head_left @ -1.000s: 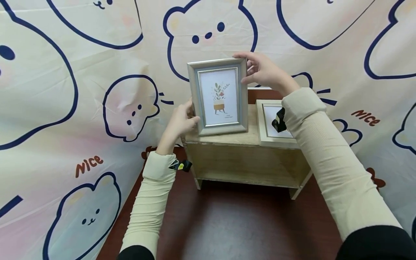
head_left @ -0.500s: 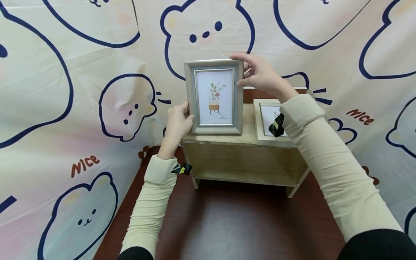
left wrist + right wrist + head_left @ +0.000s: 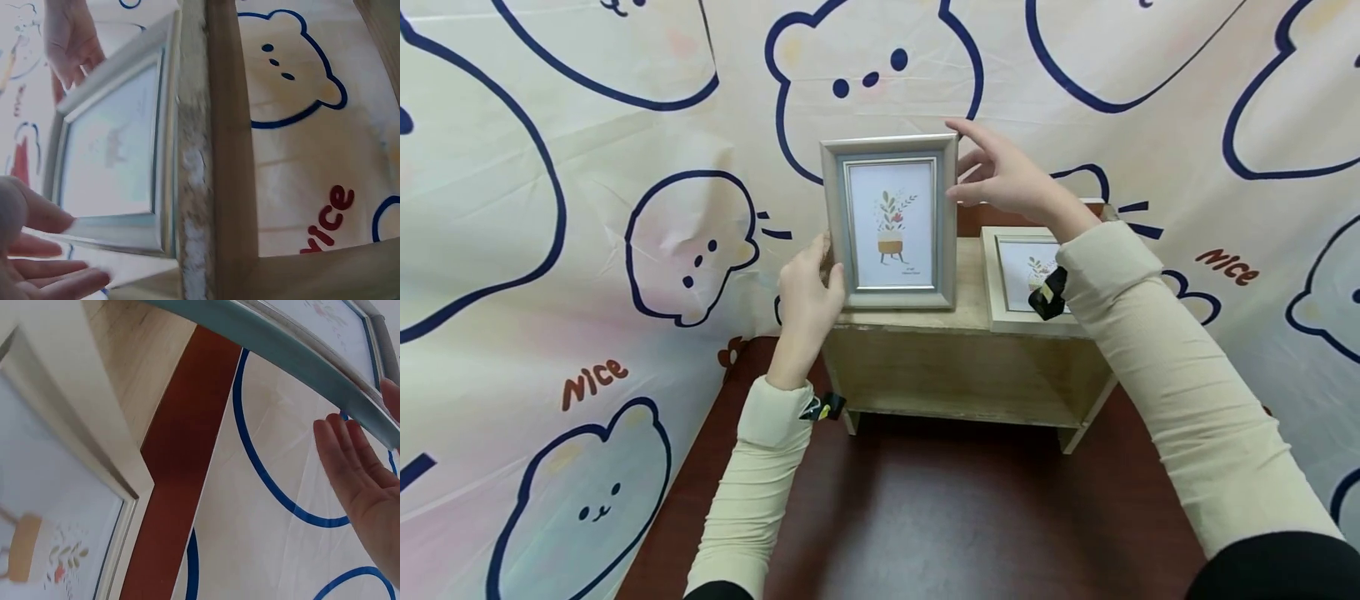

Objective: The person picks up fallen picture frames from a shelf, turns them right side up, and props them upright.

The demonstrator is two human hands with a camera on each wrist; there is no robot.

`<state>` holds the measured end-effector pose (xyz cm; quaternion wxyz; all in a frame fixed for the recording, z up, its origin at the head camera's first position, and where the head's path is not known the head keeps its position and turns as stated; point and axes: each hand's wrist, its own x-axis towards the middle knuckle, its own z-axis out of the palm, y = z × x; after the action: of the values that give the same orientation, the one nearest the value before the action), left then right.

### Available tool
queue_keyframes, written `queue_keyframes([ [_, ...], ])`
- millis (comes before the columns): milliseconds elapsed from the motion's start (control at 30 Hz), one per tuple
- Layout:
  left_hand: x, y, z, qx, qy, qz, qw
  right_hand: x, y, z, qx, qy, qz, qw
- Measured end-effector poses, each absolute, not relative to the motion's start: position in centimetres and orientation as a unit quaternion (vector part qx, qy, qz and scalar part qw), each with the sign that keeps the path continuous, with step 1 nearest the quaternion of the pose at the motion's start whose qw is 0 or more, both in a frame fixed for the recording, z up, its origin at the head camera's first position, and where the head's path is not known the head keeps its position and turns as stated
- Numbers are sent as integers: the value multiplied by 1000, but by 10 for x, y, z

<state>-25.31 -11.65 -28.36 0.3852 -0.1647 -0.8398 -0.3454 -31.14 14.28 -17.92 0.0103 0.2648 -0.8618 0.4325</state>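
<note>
A silver-grey picture frame (image 3: 890,225) with a blue-grey inner border and a potted-plant print stands upright on the left part of a small wooden shelf (image 3: 970,312). My left hand (image 3: 808,296) is beside its lower left edge; in the left wrist view the fingers (image 3: 50,275) are spread loosely and curl round nothing. At the upper right corner is my right hand (image 3: 1011,179), index finger extended and thumb near the side edge. The right wrist view shows that hand's fingers (image 3: 353,450) straight, close behind the frame's side. Neither hand grips the frame.
A cream picture frame (image 3: 995,287) with a similar print lies flat on the shelf's right part, partly hidden by the right wrist. Behind hangs a cloth (image 3: 700,242) with bear drawings. The shelf has an open compartment (image 3: 962,375) below and stands on a dark red-brown surface (image 3: 962,517).
The frame has straightened from a slight tilt to upright. My left hand has loosened and drawn slightly down; my right fingers have lifted off the top corner and shifted right.
</note>
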Motion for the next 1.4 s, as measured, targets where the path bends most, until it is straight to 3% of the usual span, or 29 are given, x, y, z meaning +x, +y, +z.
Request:
queue_keyframes([
  [167, -238, -105, -285, -204, -796, -348, 451, -298, 161, -176, 239, -883, 403, 12],
  [300, -231, -95, -286, -238, -776, -378, 446, -286, 175, -177, 205, -899, 385, 23],
  [700, -226, -65, -296, -288, -770, -483, 303, -262, 209, -191, 132, -905, 403, 29],
  [1100, -226, -16, -294, -196, -879, -414, 135, -270, 250, -206, 2, -942, 327, -77],
  [1400, -230, 11, -298, -214, -888, -377, 152, -279, 254, -217, -15, -952, 294, -89],
])
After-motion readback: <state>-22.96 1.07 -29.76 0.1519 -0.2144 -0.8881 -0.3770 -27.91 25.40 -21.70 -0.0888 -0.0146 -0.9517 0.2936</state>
